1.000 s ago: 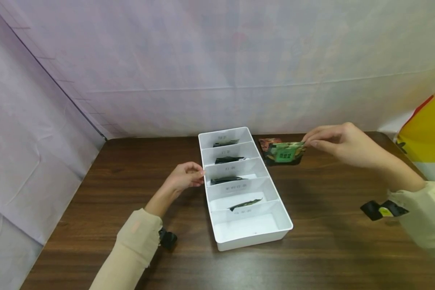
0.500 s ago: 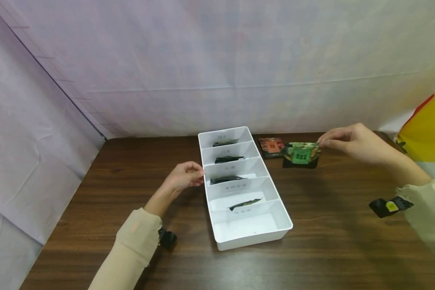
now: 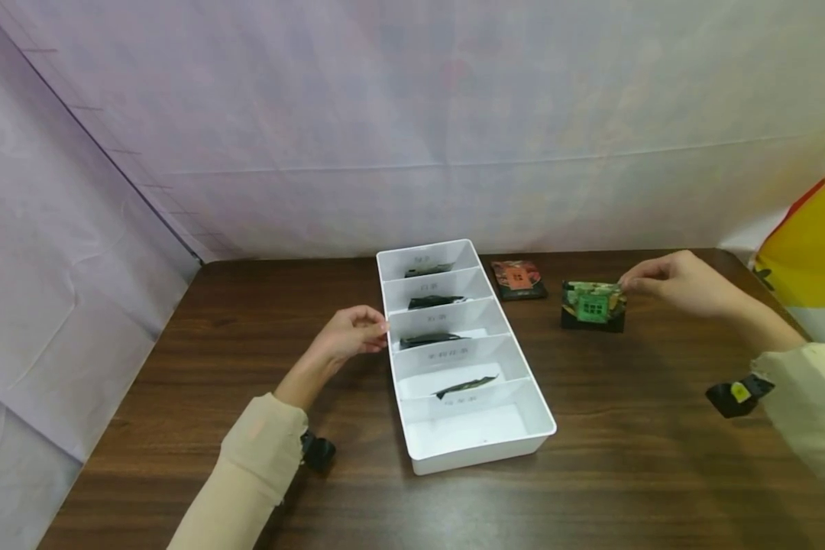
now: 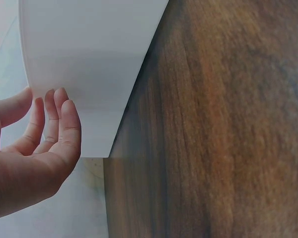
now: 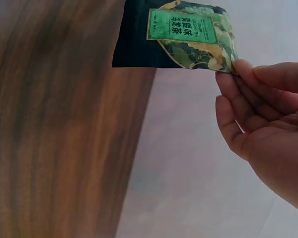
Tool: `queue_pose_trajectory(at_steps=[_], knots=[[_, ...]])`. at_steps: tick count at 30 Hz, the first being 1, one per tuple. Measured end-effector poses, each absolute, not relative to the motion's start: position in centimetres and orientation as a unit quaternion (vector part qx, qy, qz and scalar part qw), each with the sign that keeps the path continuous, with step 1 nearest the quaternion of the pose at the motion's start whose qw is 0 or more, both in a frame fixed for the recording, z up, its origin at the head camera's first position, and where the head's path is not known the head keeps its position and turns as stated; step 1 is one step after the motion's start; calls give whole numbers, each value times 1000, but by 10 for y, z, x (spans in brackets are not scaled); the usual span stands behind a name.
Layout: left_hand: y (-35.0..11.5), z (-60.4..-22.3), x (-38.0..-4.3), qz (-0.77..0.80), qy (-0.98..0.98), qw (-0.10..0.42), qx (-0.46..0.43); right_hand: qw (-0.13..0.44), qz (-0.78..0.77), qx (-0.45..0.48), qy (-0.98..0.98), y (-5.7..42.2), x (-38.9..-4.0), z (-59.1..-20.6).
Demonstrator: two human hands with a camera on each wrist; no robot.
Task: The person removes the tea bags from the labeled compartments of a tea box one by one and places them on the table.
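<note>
My right hand (image 3: 674,283) pinches the upper corner of an oolong tea bag sachet (image 3: 593,306) between thumb and fingers. In the right wrist view the sachet (image 5: 184,37) shows a green label, a dark end and printed leaves and fruit. It is held upright over the right part of the table. My left hand (image 3: 349,334) rests at the left side of a long white divided box (image 3: 481,461). In the left wrist view its thumb meets the rim and its loosely bent fingers (image 4: 71,121) lie by the outer wall (image 4: 94,44).
Upright dark sachets stand in most of the box's labelled compartments, such as the third-row sachet (image 3: 429,340); the nearest compartment holds none. A sachet with an orange-red label (image 3: 519,279) lies right of the box's far end. A pale curtain (image 3: 447,137) hangs behind the wooden table (image 3: 632,473).
My right hand has carried the green-labelled sachet to the right and a little nearer, away from the box, uncovering the orange-red one. The left hand and box have stayed put.
</note>
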State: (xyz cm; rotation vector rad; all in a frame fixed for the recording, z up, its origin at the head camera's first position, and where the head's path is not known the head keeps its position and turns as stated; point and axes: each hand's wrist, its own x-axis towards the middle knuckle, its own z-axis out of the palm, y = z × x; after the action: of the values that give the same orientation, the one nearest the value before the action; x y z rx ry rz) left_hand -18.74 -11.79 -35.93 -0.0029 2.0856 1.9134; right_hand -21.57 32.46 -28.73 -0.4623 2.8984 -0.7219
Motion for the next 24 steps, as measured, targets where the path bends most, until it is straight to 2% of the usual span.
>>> queue_pose_trajectory(at_steps=[10, 17, 24], knots=[[-118, -358, -189, 660, 734, 159, 1, 59, -244, -147, 957, 339, -222, -310], [-118, -358, -189, 659, 735, 159, 0, 27, -233, -148, 961, 341, -226, -326], [-118, -360, -188, 666, 729, 157, -3, 47, -235, -136, 961, 341, -229, -334]])
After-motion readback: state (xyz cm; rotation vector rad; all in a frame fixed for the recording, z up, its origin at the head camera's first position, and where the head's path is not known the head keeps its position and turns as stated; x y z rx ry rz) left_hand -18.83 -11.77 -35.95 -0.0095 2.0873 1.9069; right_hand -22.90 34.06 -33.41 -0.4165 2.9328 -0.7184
